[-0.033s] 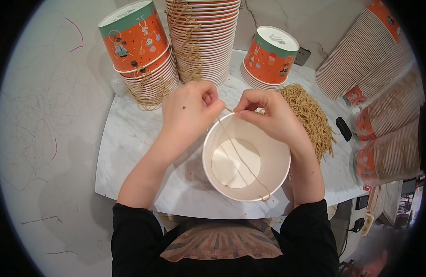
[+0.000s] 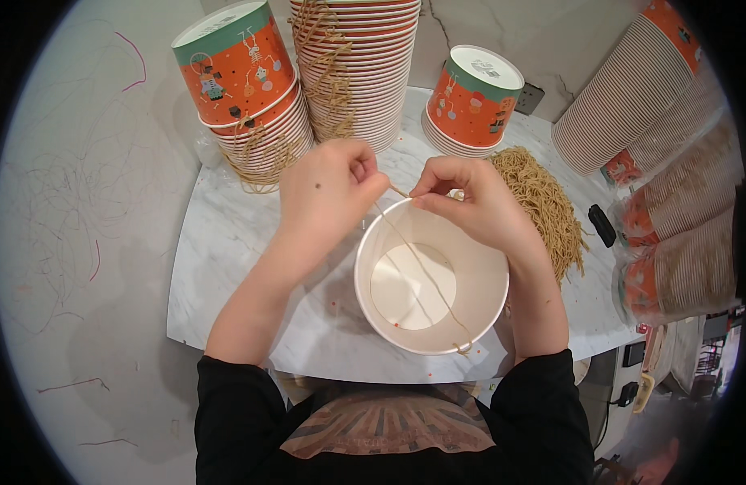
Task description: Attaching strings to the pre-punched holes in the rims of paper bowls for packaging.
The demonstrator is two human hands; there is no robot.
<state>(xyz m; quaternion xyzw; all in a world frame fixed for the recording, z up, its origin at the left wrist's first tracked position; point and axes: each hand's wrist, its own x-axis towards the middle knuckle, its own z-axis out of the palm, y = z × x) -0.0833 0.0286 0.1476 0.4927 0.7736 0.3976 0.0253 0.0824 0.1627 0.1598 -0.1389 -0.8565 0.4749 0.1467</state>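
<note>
A white paper bucket [image 2: 480, 267] stands mouth up before me, with a thin tan cord [image 2: 425, 271] slanting across its mouth. One end of the cord meets the near rim in a small knot or loop. My left hand [image 2: 328, 190] is closed in a pinch on the cord beyond the far rim. A short taut length runs from it to my right hand [image 2: 474, 198], whose thumb and forefinger pinch at the far rim. Just where the cord goes through the wall is hidden by the fingertips. Beside my right wrist lies a heap of tan cords [image 2: 543, 210].
Two stacks of corded buckets, an orange-and-green one [image 2: 236, 69] and a taller one [image 2: 361, 73], stand at the back left. A shorter upturned stack [image 2: 474, 97] is behind my right hand. Plastic-wrapped bucket sleeves [image 2: 680, 267] and a black object [image 2: 601, 226] lie right.
My left hand has shifted slightly left and away, drawing the cord with it. My right hand and the bucket hold still.
</note>
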